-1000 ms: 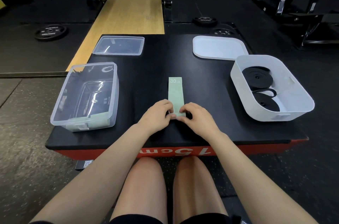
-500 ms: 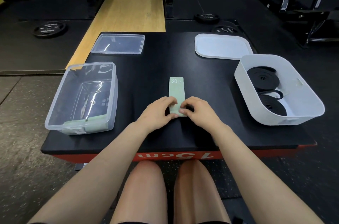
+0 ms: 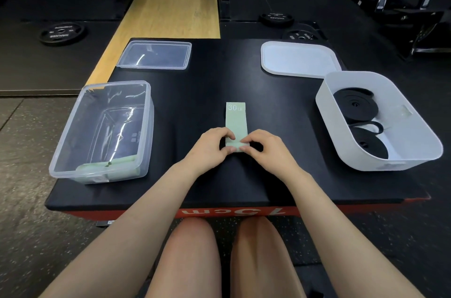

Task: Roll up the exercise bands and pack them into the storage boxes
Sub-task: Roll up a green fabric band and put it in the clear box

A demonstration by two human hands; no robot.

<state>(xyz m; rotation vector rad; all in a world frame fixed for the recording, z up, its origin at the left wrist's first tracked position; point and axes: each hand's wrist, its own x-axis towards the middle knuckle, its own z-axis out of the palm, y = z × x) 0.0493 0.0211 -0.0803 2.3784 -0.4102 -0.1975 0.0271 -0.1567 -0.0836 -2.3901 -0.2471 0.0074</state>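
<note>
The green band [image 3: 236, 122] lay flat, long axis running away from the person, "30 LB" end farthest. Left hand [image 3: 211, 146] and right hand [image 3: 261, 149] pinched its near end, which their fingers partly hid.

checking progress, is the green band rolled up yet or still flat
Mostly flat. The green band lies spread on the black table, its 30 LB end unrolled; the left hand and right hand pinch only its near end.

We see a black weight plate [image 3: 61, 34] lying flat on the dark gym floor [image 3: 36, 200] at far left, two more plates [image 3: 276, 19] beyond the black-topped plyo box [image 3: 195, 93], wooden platform [image 3: 170, 7] behind.
</note>
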